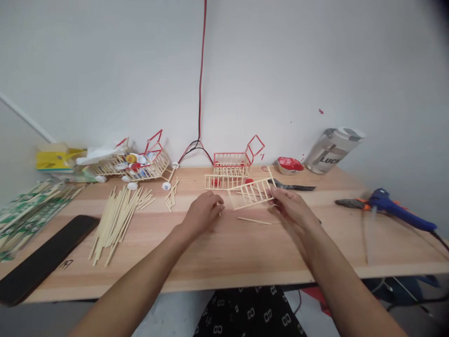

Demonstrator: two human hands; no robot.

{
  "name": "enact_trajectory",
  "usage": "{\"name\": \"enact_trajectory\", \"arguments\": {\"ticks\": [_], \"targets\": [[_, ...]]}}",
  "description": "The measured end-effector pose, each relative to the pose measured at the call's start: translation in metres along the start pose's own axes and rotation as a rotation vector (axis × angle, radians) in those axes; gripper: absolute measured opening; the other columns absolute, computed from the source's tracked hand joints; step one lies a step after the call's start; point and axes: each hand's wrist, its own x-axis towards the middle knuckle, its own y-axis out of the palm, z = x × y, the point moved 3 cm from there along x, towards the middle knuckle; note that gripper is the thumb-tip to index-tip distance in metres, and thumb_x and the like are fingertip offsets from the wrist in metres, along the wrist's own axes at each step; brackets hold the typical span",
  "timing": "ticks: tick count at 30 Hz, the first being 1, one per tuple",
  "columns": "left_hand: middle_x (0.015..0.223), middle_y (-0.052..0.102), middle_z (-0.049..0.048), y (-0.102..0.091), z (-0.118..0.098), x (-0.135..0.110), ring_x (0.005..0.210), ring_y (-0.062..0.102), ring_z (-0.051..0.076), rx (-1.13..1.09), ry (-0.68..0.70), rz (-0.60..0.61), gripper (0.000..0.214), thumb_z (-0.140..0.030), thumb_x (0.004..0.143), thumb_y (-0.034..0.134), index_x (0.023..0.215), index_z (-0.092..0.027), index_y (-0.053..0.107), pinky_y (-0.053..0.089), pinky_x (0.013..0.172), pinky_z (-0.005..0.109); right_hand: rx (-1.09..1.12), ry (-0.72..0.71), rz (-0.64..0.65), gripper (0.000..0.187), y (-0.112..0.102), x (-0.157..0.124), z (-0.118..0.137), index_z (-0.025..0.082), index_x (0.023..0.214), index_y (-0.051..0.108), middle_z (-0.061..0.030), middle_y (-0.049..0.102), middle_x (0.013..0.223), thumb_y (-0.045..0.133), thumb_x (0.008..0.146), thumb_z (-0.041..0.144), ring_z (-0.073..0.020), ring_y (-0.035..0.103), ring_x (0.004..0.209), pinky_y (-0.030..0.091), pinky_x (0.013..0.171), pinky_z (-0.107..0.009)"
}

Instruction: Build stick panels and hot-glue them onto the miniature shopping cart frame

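Observation:
My right hand [288,204] pinches the right end of a ladder-like panel [250,194] made of thin wooden sticks, tilted above the table. Left of the panel, my left hand [205,210] has its fingers curled together; what may be between them is too small to make out. A single loose stick [254,220] lies on the table below the panel. Behind it, a second slatted panel [222,182] leans near a small stick-built shopping cart [231,161] with red-painted rims. Dark-handled pliers [293,186] lie partly hidden behind my right hand.
Stick bundles [114,222] and a black slab [47,257] lie left on the wooden table [210,267]. More carts [149,164] with white wheels stand at the back left. A red-stained bowl [290,165], a canister [333,150] and a blue glue gun [400,210] are right.

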Motion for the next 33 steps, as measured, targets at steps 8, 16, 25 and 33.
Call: {"name": "enact_trajectory", "arguments": {"ticks": [8,16,25,33], "targets": [[0.083,0.058,0.0072,0.000,0.003,-0.002,0.083,0.052,0.020,0.204,0.037,0.027,0.013,-0.013,0.084,0.047,0.079,-0.017,0.058,0.039,0.076,0.032,-0.143,0.059,0.138,0.043,0.000,0.003,-0.009,0.013,0.062,0.065,-0.0037,0.059,0.056,0.083,0.055,0.051,-0.0065,0.046,0.047,0.023,0.036,-0.016],[0.086,0.060,0.0087,-0.001,0.007,-0.001,0.086,0.050,0.023,0.269,0.028,0.084,0.013,-0.009,0.081,0.050,0.079,-0.018,0.059,0.037,0.074,0.033,-0.219,0.077,0.169,0.046,0.003,0.010,-0.009,0.014,0.061,0.060,-0.0042,0.059,0.050,0.081,0.056,0.055,-0.0049,0.039,0.039,0.020,0.035,-0.017],[0.079,0.064,0.0055,-0.042,0.021,0.005,0.076,0.054,0.020,0.125,-0.139,-0.253,0.010,-0.016,0.081,0.049,0.080,-0.018,0.058,0.035,0.068,0.030,-0.261,0.066,0.229,0.045,0.015,0.006,-0.010,0.014,0.063,0.061,-0.0050,0.061,0.052,0.077,0.061,0.055,-0.0043,0.037,0.036,0.020,0.036,-0.019],[0.069,0.065,0.0019,-0.049,0.013,0.009,0.065,0.055,0.015,-0.153,-0.181,-0.327,0.012,-0.016,0.073,0.054,0.075,-0.016,0.065,0.038,0.063,0.025,-0.381,0.047,0.280,0.037,0.029,0.012,-0.024,0.016,0.068,0.063,-0.0043,0.063,0.055,0.071,0.069,0.052,-0.0064,0.041,0.036,0.019,0.036,-0.020]]}}
